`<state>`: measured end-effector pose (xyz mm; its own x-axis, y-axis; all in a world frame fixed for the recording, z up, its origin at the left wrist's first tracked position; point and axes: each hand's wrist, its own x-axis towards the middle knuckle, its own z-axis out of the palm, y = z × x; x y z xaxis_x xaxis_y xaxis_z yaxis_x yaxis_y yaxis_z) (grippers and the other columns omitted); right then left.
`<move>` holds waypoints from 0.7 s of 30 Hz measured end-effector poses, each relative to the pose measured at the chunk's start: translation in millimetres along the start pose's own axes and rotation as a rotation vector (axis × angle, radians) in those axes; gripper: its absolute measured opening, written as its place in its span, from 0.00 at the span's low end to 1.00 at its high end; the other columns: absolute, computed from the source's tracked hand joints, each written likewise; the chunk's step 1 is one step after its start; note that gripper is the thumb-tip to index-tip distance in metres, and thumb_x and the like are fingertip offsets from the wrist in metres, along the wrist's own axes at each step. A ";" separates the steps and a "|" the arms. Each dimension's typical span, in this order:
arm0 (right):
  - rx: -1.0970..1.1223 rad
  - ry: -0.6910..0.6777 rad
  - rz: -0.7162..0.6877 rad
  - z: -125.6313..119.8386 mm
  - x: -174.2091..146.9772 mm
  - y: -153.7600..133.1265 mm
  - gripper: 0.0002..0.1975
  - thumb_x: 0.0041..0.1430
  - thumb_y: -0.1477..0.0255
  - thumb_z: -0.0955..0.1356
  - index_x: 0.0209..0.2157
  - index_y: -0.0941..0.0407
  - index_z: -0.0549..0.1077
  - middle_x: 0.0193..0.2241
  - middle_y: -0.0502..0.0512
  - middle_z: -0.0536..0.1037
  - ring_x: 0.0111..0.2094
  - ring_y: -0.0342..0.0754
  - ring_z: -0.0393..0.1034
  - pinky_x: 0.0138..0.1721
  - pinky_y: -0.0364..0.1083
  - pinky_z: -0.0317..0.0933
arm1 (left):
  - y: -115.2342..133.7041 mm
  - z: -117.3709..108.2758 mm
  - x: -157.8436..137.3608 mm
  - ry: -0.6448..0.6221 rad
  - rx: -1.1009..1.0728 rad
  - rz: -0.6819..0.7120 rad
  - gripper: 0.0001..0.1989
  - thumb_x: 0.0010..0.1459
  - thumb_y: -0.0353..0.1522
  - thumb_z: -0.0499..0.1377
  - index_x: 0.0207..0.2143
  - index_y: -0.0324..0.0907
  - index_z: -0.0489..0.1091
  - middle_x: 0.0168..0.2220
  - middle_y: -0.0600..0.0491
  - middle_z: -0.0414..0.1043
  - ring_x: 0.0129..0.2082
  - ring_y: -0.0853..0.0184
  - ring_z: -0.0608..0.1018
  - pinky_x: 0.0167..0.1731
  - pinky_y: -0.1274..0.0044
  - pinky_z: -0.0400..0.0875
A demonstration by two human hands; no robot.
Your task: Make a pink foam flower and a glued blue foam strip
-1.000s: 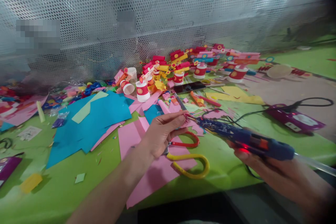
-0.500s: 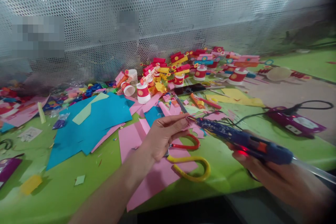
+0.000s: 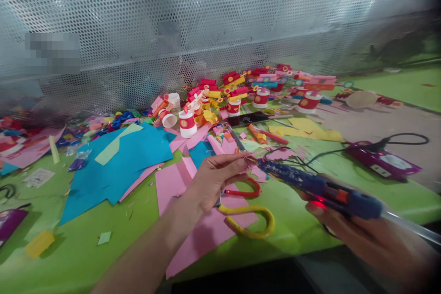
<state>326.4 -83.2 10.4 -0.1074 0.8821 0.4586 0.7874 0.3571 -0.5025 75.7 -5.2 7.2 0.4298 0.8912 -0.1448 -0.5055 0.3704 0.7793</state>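
My right hand (image 3: 358, 234) is wrapped round a blue hot glue gun (image 3: 320, 188) with an orange switch and a glowing red light. A clear glue stick (image 3: 413, 227) juts out of its back end. The fingertips of my left hand (image 3: 215, 177) pinch a small pink paper piece (image 3: 249, 160), mostly hidden by the fingers, right at the gun's nozzle. Under that hand lie scissors with one red and one yellow handle (image 3: 270, 220), their blades hidden. They rest on a pink paper sheet (image 3: 206, 243).
Blue paper sheets (image 3: 113, 165) spread to the left. Several decorated paper cups (image 3: 188, 124) with coloured paper rolls stand along a perforated metal panel (image 3: 206, 18). A black phone (image 3: 248, 119), yellow paper (image 3: 305, 128) and a purple power strip (image 3: 381, 161) with a cord lie beyond the gun.
The view has shifted very slightly. Both hands keep their hold, with the nozzle still close to my left fingertips.
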 end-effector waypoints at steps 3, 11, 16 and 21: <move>0.016 -0.022 -0.064 -1.0 -2.3 4.8 0.17 0.61 0.54 0.68 0.41 0.51 0.78 0.21 0.53 0.79 0.15 0.49 0.70 0.14 0.44 0.66 | -0.7 -1.1 0.8 -0.009 0.015 0.006 0.15 0.47 0.35 0.75 0.38 0.42 0.84 0.37 0.51 0.84 0.37 0.68 0.84 0.45 0.77 0.78; -0.083 0.089 -0.254 -1.7 -3.2 3.9 0.13 0.65 0.57 0.67 0.37 0.51 0.77 0.26 0.55 0.81 0.16 0.47 0.71 0.20 0.44 0.70 | -1.7 -1.9 1.8 -0.014 0.044 0.016 0.14 0.47 0.36 0.75 0.38 0.44 0.84 0.38 0.51 0.84 0.38 0.66 0.84 0.47 0.73 0.77; -0.076 0.033 -0.162 -1.3 -9.5 11.4 0.15 0.64 0.55 0.67 0.41 0.51 0.77 0.27 0.55 0.82 0.17 0.48 0.72 0.20 0.45 0.70 | -1.9 -2.1 1.5 -0.025 0.057 0.028 0.14 0.47 0.36 0.75 0.38 0.44 0.84 0.39 0.50 0.84 0.40 0.64 0.84 0.47 0.72 0.78; -0.001 -0.064 -0.058 -3.8 -11.7 16.3 0.20 0.62 0.54 0.68 0.48 0.51 0.76 0.27 0.55 0.82 0.21 0.52 0.75 0.22 0.46 0.71 | -2.4 -3.9 3.0 -0.022 0.029 0.032 0.14 0.47 0.35 0.75 0.38 0.42 0.84 0.36 0.51 0.84 0.35 0.69 0.83 0.44 0.76 0.79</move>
<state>342.8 -88.8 -0.4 -0.1913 0.8780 0.4387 0.7792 0.4077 -0.4762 75.3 -2.5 2.5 0.4303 0.8964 -0.1061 -0.4976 0.3336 0.8007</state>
